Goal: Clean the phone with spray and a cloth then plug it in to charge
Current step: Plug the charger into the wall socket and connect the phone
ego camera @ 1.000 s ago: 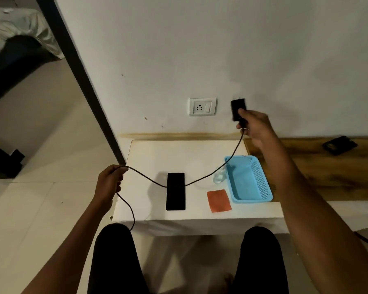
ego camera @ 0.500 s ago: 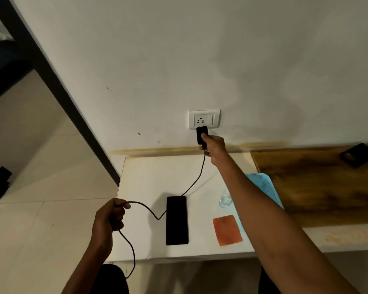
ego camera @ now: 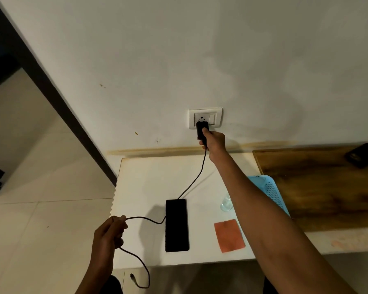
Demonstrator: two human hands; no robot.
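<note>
- At the wall socket [ego camera: 205, 117], the right hand [ego camera: 214, 139] grips the black charger adapter [ego camera: 202, 130] and holds it against the lower part of the plate; whether the pins are fully seated is hard to tell from this angle.
- Off the near-left edge of the worktop [ego camera: 145, 183], the left hand [ego camera: 108, 234] is curled round the black cable [ego camera: 197, 178], pinching it near the thumb.
- From the adapter the cable drops to the worktop, passes by the phone [ego camera: 176, 224], runs to the left hand and then hangs in a loop, its free connector [ego camera: 132, 277] dangling below the edge.
- Face up and dark, the phone lies flat near the middle of the worktop, with nothing plugged into it.
- Cleaning looks finished, I judge: the orange cloth [ego camera: 229, 235] lies flat to the right of the phone, and a small clear bottle [ego camera: 226, 203], presumably the spray, stands just beyond it beside the blue basket [ego camera: 270, 187], partly hidden by the right forearm.
- Left to do: press the adapter home, perhaps switch the socket on, then bring the loose connector up to the phone's port.
</note>
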